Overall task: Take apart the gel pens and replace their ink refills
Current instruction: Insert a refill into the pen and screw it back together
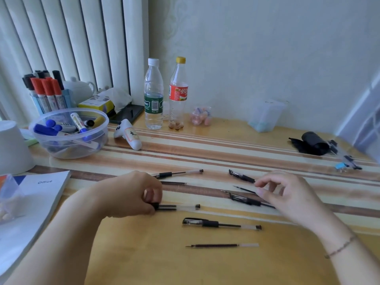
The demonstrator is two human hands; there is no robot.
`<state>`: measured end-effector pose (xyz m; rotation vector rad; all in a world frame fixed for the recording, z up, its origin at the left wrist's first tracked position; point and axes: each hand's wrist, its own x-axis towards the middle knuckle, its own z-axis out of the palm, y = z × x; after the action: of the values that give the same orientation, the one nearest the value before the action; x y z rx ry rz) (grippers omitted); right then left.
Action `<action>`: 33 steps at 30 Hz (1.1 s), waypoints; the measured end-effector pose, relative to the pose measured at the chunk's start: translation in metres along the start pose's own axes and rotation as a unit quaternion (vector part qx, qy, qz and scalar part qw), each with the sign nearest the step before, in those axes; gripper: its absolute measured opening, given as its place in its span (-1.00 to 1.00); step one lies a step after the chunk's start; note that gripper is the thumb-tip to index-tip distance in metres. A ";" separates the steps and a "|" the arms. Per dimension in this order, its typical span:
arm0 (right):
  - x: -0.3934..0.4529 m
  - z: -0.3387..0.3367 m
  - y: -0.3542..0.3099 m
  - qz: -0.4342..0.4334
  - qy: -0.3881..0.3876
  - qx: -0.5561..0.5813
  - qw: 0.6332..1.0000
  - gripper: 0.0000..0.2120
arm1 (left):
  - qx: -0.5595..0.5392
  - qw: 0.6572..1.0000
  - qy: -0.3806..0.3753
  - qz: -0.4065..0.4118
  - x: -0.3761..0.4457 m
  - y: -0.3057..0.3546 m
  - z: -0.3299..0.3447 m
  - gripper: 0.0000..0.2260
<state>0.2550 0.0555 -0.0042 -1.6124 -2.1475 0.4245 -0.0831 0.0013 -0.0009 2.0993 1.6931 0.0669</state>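
Gel pen (176, 207) clear-barrelled, left fingers (151, 199) pinch black grip; right fingers (265, 185) loose, empty

On the white booklet (39, 194) by my left arm I can read the word "Office" in blue. The yellow-capped bottle (178, 93) against the wall carries a red label with white Chinese characters too blurred for me to make out, and the green label on the water bottle (153, 95) beside it shows a barcode and white letters ending in "on". The marker labels in the clear bowl (68, 134) are too small to read.
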 end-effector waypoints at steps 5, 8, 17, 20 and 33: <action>-0.003 0.009 0.007 -0.028 -0.047 -0.060 0.997 -0.87 | -0.005 1.000 -0.005 -0.015 -0.001 0.005 -0.001 -0.77; -0.004 0.014 0.008 -0.038 -0.052 -0.074 0.995 -0.93 | 0.024 0.999 0.040 -0.006 0.003 0.010 0.003 -0.74; -0.012 0.013 -0.005 -0.078 -0.025 -0.075 0.994 -0.96 | 0.014 0.939 0.306 0.155 0.017 0.062 0.033 -0.66; -0.023 0.018 -0.024 -0.127 -0.027 -0.038 0.991 -0.96 | 0.093 0.934 0.287 0.193 0.019 0.082 0.043 -0.55; -0.030 0.029 -0.036 -0.192 -0.064 0.035 0.979 -0.78 | 0.089 0.941 0.246 0.216 0.027 0.091 0.052 -0.72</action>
<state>0.2174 0.0165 -0.0162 -1.1215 -2.4388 0.4828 0.0235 -0.0035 -0.0207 2.7293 1.4862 0.6448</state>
